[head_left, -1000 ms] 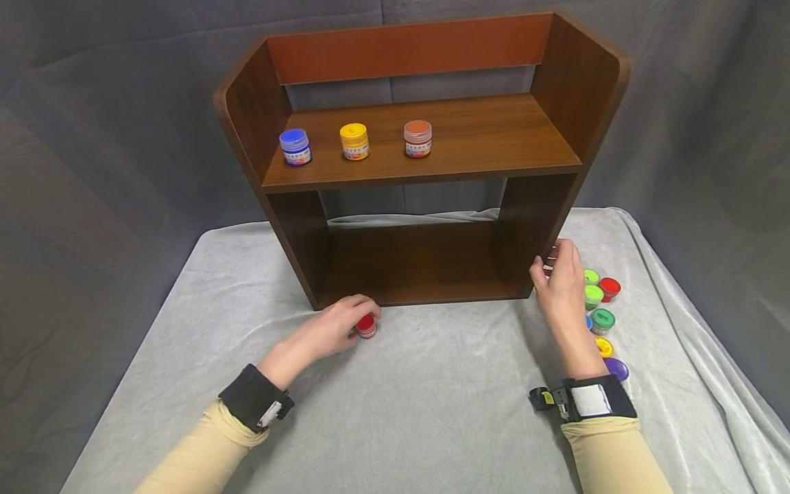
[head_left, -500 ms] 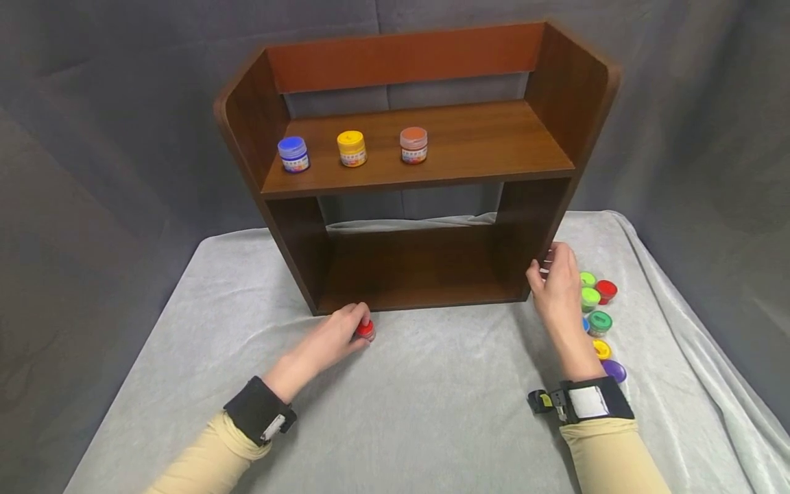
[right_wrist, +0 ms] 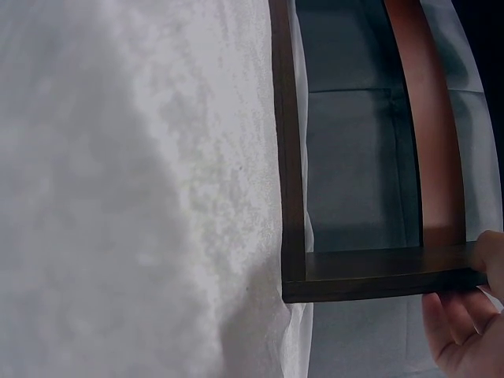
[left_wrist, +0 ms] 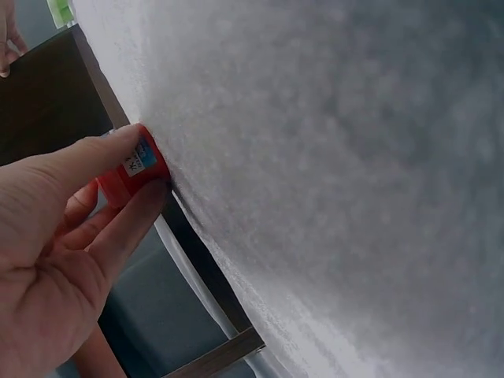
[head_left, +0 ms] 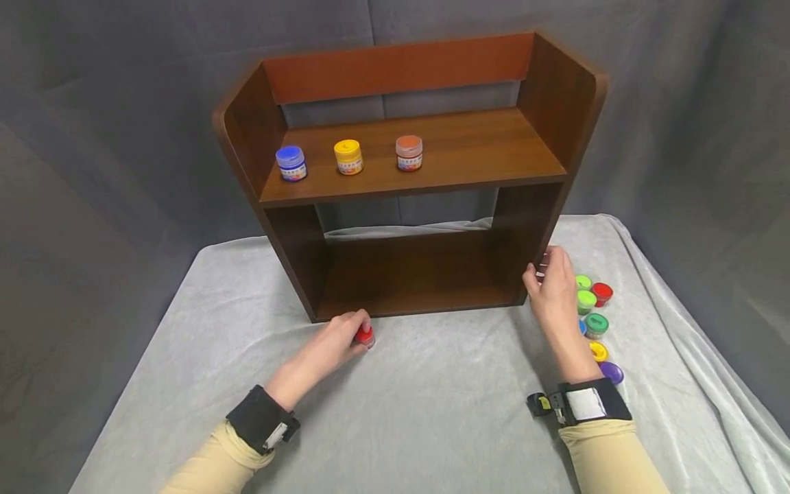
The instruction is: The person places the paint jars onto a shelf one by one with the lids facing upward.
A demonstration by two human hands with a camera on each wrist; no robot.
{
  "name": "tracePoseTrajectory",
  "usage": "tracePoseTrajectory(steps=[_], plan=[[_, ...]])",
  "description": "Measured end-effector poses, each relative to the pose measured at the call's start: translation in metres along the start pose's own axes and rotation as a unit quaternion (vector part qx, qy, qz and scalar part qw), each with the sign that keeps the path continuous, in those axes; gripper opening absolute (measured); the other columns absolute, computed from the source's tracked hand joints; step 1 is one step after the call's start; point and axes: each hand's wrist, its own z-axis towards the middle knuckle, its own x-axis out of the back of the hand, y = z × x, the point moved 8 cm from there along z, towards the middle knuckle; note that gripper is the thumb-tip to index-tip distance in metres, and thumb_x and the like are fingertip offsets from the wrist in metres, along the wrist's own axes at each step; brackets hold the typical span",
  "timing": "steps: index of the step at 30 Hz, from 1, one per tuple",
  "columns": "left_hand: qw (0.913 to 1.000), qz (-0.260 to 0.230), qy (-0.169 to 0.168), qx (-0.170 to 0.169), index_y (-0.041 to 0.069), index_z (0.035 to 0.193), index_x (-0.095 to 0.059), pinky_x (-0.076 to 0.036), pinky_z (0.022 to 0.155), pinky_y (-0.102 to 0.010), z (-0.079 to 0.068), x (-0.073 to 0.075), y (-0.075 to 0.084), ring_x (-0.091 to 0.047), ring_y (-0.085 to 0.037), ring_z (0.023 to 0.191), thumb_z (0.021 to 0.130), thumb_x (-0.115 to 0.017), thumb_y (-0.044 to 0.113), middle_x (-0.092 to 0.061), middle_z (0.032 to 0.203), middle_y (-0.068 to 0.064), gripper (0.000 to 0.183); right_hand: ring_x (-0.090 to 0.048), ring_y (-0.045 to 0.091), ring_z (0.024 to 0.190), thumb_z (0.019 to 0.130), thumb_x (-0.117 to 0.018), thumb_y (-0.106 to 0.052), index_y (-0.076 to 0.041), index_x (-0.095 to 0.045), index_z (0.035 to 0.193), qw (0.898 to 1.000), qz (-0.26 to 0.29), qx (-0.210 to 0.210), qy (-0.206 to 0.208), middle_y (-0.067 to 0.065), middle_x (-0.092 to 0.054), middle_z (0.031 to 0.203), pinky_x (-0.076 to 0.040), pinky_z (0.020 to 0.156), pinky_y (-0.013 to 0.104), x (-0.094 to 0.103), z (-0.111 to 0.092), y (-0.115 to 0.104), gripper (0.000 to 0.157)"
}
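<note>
In the head view a small paint jar with a red lid (head_left: 365,335) stands on the grey cloth before the shelf's front left corner. My left hand (head_left: 330,345) pinches it; the left wrist view puts the thumb on one side of the red jar (left_wrist: 130,169) and fingers on the other. My right hand (head_left: 551,291) grips the right side panel of the brown wooden shelf (head_left: 420,309). In the right wrist view that hand (right_wrist: 468,331) has its thumb and fingers on opposite faces of the panel (right_wrist: 370,274).
On the upper board stand a blue jar (head_left: 291,163), a yellow jar (head_left: 348,157) and an orange-brown jar (head_left: 409,153). Right of my right forearm several more jars cluster on the cloth, among them a dark green jar (head_left: 596,325), a red jar (head_left: 602,293) and a purple-lidded jar (head_left: 611,373).
My left fingers have drawn in around the red jar, which stays at about the same spot. The right hand keeps its hold on the panel. The head view has shifted slightly.
</note>
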Motion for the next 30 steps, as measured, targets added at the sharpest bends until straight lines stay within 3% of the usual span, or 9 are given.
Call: tracePoseTrajectory(steps=[9, 20, 25, 30], plan=[[0.9997, -0.012, -0.007, 0.020, 0.006, 0.092, -0.055, -0.050, 0.066, -0.032, 0.000, -0.003, 0.000, -0.052, -0.015, 0.072, 0.075, -0.082, 0.010, -0.057, 0.079, -0.002, 0.032, -0.062, 0.041, 0.092, 0.092, -0.055, -0.008, 0.006, -0.050, 0.111, 1.000, -0.002, -0.014, -0.008, 0.027, -0.055, 0.101, -0.053, 0.081, 0.054, -0.001, -0.003, 0.004, 0.024], [0.9996, -0.015, -0.002, 0.022, 0.007, 0.093, -0.056, -0.050, 0.066, -0.032, 0.000, -0.002, 0.001, -0.052, -0.015, 0.072, 0.074, -0.082, 0.008, -0.056, 0.080, -0.001, 0.032, -0.063, 0.041, 0.092, 0.092, -0.054, -0.008, 0.005, -0.050, 0.111, 1.000, -0.005, -0.016, -0.009, 0.027, -0.055, 0.102, -0.054, 0.080, 0.055, 0.000, -0.003, 0.004, 0.023], [0.9991, -0.025, 0.020, 0.027, 0.009, 0.095, -0.057, -0.053, 0.070, -0.032, 0.002, 0.003, 0.000, -0.054, -0.014, 0.076, 0.074, -0.082, 0.008, -0.058, 0.085, -0.001, 0.032, -0.063, 0.041, 0.091, 0.092, -0.054, -0.008, 0.006, -0.050, 0.110, 1.000, -0.005, -0.010, -0.004, 0.027, -0.055, 0.101, -0.054, 0.080, 0.055, 0.001, -0.003, 0.002, 0.023], [0.9973, -0.032, 0.065, 0.015, 0.010, 0.098, -0.060, -0.055, 0.074, -0.033, 0.007, 0.016, 0.005, -0.058, -0.015, 0.079, 0.075, -0.081, 0.005, -0.062, 0.090, -0.002, 0.031, -0.063, 0.041, 0.091, 0.092, -0.055, -0.009, 0.006, -0.050, 0.111, 1.000, -0.006, -0.007, -0.006, 0.027, -0.056, 0.101, -0.053, 0.080, 0.054, -0.001, -0.002, 0.001, 0.024]])
